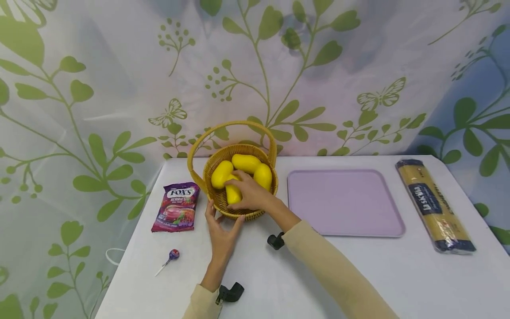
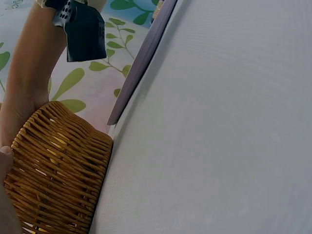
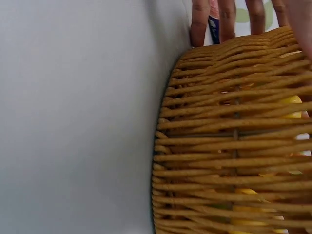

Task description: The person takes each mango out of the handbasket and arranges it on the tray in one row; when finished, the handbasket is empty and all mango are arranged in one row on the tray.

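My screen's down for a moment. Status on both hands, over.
Left hand against round woven golden-brown basket. Right hand gripping smooth yellow oval fruit inside. Three similar fruits lie close; nothing else blocking.

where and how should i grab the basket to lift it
Probably by the top of its handle, palm coming down from above: it arches high from side to side, clear of the yellow fruit, so a centred grip should help keep the basket level.

From above, the head view looks forward and down over the tabletop [image 1: 438, 283], the wicker basket [image 1: 251, 215] near its centre. Both wrist views look sideways-on from close by, sharing the basket's woven wall: lower left in the left, right side in the right.
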The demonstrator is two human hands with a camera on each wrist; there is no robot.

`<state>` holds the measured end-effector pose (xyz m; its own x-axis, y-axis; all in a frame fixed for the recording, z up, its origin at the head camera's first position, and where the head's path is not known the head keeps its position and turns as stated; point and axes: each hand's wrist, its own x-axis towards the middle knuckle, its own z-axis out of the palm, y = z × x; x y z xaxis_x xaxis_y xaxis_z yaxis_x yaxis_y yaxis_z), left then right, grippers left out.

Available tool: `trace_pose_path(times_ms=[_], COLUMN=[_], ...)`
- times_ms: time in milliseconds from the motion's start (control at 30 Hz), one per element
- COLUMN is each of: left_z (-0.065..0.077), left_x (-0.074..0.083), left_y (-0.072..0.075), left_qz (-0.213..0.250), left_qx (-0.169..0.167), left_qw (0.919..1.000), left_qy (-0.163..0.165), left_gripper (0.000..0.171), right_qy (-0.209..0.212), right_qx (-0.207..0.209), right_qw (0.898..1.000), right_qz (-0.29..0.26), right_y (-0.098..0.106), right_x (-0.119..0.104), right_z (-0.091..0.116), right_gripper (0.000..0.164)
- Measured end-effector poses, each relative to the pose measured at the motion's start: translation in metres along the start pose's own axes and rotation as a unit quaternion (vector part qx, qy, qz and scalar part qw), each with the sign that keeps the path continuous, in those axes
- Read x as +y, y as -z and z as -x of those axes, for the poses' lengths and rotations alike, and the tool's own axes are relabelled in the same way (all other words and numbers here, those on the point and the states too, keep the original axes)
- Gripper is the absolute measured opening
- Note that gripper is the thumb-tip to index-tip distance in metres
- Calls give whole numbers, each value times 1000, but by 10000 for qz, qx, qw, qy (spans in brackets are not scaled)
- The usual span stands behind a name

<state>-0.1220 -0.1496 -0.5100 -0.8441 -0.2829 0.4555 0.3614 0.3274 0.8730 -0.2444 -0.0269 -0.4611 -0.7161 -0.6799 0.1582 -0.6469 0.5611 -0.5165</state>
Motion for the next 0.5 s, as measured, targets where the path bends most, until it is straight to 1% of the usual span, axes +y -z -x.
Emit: trace_pose_path(times_ms=[67, 167, 300, 500], left_z=[0, 0, 1, 3], left_x=[8, 11, 9, 5], left_y=[1, 3, 3, 1], left_qz=[-37, -60, -19, 54], left_qx=[-2, 9, 43, 30], left_qw=[10000, 10000, 10000, 10000], left_qy=[19, 26, -12, 22], left_gripper=[89, 88, 89, 90], right_qy=[-7, -55, -68, 74], right_qx=[17, 54, 197, 588], right_qw=[10000, 9999, 9997, 9982], right_qz=[-3, -77, -145, 47], right_y=[4, 14, 28, 48], right_x=[-2, -6, -10, -12], right_z=[3, 9, 19, 40], right_gripper=[71, 71, 70, 70])
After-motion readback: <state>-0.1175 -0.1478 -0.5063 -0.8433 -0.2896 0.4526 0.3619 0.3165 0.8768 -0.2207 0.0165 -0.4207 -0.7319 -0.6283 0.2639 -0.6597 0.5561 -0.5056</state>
